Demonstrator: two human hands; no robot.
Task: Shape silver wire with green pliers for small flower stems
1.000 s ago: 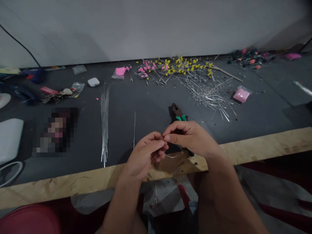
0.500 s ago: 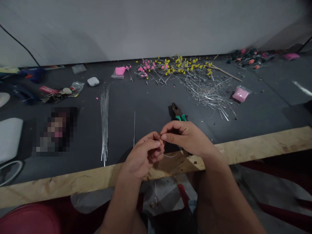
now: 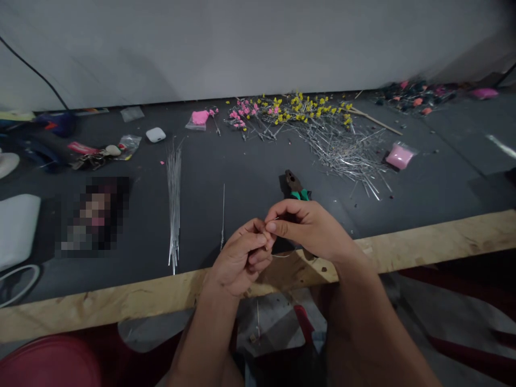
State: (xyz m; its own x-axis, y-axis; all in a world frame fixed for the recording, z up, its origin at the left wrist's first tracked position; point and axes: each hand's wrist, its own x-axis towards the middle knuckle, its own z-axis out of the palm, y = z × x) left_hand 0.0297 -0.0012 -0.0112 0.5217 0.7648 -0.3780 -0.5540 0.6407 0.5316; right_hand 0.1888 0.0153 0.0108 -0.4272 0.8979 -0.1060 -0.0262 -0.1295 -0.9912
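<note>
Over the table's front edge, my left hand [image 3: 244, 255] and my right hand [image 3: 308, 226] meet with thumbs and forefingers pinched together. Between them is a thin wire [image 3: 281, 256], of which only a pale curved length below the fingers and a tiny end at the right fingertips show. Pliers [image 3: 297, 189] with green on the handles lie just beyond my right hand and partly under it. A twisted wire stem [image 3: 223, 215] rests beside my left hand. Farther left is a bundle of straight silvery wires [image 3: 173, 204].
Yellow beaded stems [image 3: 300, 107], pink ones [image 3: 244, 112] and a heap of loose wires [image 3: 346, 153] lie toward the wall. A pink packet [image 3: 400, 155], a white case [image 3: 155, 135] and keys [image 3: 94, 157] are also on the table. The wooden edge [image 3: 133, 301] runs along the front.
My left hand has turned slightly and shifted a little to the right, still pinching. A tiny wire end now shows at my right fingertips.
</note>
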